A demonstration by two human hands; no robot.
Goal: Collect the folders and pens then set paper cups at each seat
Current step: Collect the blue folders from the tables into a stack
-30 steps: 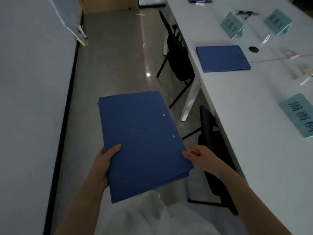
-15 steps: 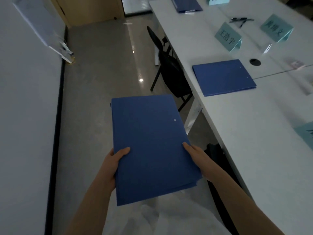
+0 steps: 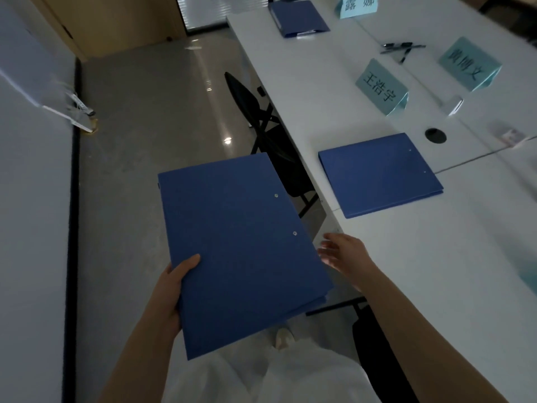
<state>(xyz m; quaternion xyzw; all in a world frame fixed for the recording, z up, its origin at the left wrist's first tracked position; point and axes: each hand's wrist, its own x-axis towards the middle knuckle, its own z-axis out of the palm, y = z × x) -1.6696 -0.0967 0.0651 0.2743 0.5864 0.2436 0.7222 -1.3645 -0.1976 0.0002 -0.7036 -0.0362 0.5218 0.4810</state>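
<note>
The left hand (image 3: 171, 289) grips the lower left edge of a stack of blue folders (image 3: 241, 245) at the frame's centre, thumb on top and fingers curled underneath. The right hand (image 3: 343, 254) hovers just off the stack's right edge with fingers spread and relaxed, holding nothing, over the near edge of the white worktop (image 3: 406, 271). Right of centre, another blue folder (image 3: 380, 174) lies flat close to that edge; a third folder (image 3: 299, 17) lies at the top. Pens (image 3: 402, 49) sit upper right between teal name cards (image 3: 380, 87). A black chair (image 3: 270, 135) is tucked against the worktop's edge; open grey floor (image 3: 139, 146) runs up the left.
</note>
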